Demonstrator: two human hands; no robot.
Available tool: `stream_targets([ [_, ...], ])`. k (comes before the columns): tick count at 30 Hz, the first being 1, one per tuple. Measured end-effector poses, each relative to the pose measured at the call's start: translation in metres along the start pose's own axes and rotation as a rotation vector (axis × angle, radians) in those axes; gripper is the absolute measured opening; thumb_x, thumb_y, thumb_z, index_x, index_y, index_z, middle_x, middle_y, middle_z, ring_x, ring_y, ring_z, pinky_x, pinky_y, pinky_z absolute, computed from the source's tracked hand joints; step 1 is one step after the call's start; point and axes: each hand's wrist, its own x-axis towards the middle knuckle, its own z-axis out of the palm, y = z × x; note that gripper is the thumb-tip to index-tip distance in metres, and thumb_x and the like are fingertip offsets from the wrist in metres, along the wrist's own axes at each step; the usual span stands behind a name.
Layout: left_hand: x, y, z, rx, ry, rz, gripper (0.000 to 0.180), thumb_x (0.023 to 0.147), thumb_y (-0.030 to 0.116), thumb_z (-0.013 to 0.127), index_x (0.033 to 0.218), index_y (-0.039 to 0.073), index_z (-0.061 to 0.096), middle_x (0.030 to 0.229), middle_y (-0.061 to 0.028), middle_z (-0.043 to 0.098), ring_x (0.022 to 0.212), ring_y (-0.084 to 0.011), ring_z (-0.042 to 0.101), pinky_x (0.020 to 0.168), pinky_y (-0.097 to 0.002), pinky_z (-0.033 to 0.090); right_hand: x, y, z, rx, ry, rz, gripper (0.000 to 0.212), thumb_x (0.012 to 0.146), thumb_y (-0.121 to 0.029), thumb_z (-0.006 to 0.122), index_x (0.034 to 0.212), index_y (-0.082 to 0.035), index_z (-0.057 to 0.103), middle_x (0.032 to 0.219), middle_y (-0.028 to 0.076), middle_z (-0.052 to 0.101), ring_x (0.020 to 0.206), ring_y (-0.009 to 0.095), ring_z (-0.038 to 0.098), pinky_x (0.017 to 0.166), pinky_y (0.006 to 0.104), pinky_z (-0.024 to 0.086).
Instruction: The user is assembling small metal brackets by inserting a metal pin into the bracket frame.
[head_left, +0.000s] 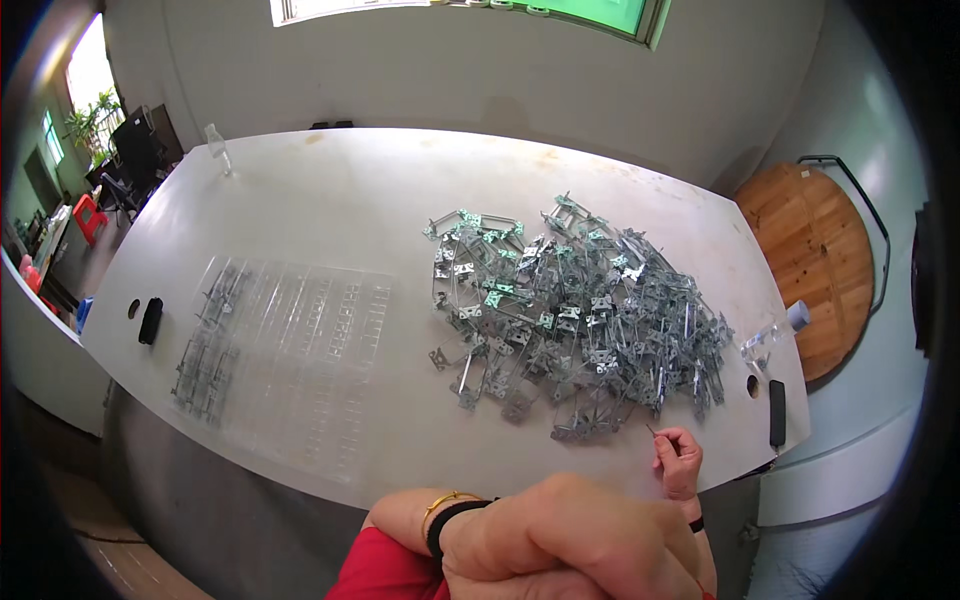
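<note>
My left hand (565, 535) is raised close to the camera, large at the lower edge, with its fingers curled in. Whatever lies inside them is hidden. Beyond it, at the front right of the table, my right hand (679, 462) pinches a thin dark pin-like piece (651, 431) between thumb and finger. Just past that hand spreads a big heap of metal bracket assemblies (590, 310), grey plates joined by thin rods. To the left lies a clear plastic compartment tray (300, 340); similar metal assemblies (207, 370) fill its leftmost part.
The white table (340, 200) carries a clear bottle (218, 150) at the far left and a clear container (765, 340) at the right edge. Black oblong pieces (151, 321) lie near both side edges. A round wooden board (810, 260) leans behind the right side.
</note>
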Motion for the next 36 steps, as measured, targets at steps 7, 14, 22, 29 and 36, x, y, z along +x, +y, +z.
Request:
stream_targets([
  [7, 0.004, -0.017, -0.003, -0.266, -0.081, 0.070, 0.020, 0.107, 0.005, 0.058, 0.118, -0.011, 0.063, 0.086, -0.0272, 0.071, 0.064, -0.0286, 0.060, 0.055, -0.0376, 0.050, 0.001, 0.002, -0.001, 0.010, -0.011, -0.016, 0.009, 0.101, -0.012, 0.073, 0.101, -0.004, 0.069, 0.075, -0.002, 0.062, 0.059, 0.006, 0.054, 0.054, 0.0216, 0.041],
  [14, -0.012, -0.044, -0.018, 0.120, -0.243, 0.025, 0.020, 0.109, 0.012, 0.060, 0.114, -0.007, 0.065, 0.094, -0.0144, 0.070, 0.076, -0.0266, 0.066, 0.067, -0.0352, 0.053, -0.002, 0.003, -0.003, -0.016, 0.007, -0.004, 0.006, 0.103, -0.011, 0.071, 0.100, -0.005, 0.070, 0.072, -0.004, 0.062, 0.057, 0.004, 0.053, 0.050, 0.0215, 0.039],
  [22, -0.015, -0.055, -0.021, 0.133, -0.418, -0.221, 0.020, 0.108, 0.016, 0.063, 0.115, -0.003, 0.064, 0.105, -0.0132, 0.068, 0.087, -0.0288, 0.068, 0.077, -0.0349, 0.054, -0.001, 0.003, -0.003, 0.005, -0.008, 0.021, 0.006, 0.103, -0.010, 0.071, 0.103, -0.003, 0.069, 0.076, -0.003, 0.060, 0.060, 0.005, 0.053, 0.055, 0.0211, 0.041],
  [29, -0.018, -0.052, -0.011, 0.362, -0.258, -0.593, 0.008, 0.107, 0.007, 0.058, 0.109, 0.001, 0.053, 0.084, -0.0130, 0.062, 0.069, -0.0317, 0.065, 0.067, -0.0370, 0.048, 0.000, 0.015, -0.005, 0.036, -0.012, -0.068, 0.008, 0.104, -0.014, 0.071, 0.102, -0.006, 0.070, 0.074, -0.006, 0.059, 0.060, 0.003, 0.052, 0.053, 0.0206, 0.038],
  [36, -0.062, -0.041, -0.057, 0.972, -0.038, -0.951, 0.014, 0.104, 0.010, 0.071, 0.097, 0.002, 0.062, 0.079, 0.0014, 0.058, 0.073, -0.0059, 0.052, 0.062, -0.0274, 0.043, -0.001, 0.007, -0.005, 0.018, -0.026, -0.038, 0.008, 0.104, -0.014, 0.071, 0.103, -0.006, 0.070, 0.079, -0.006, 0.059, 0.063, 0.002, 0.052, 0.055, 0.0199, 0.037],
])
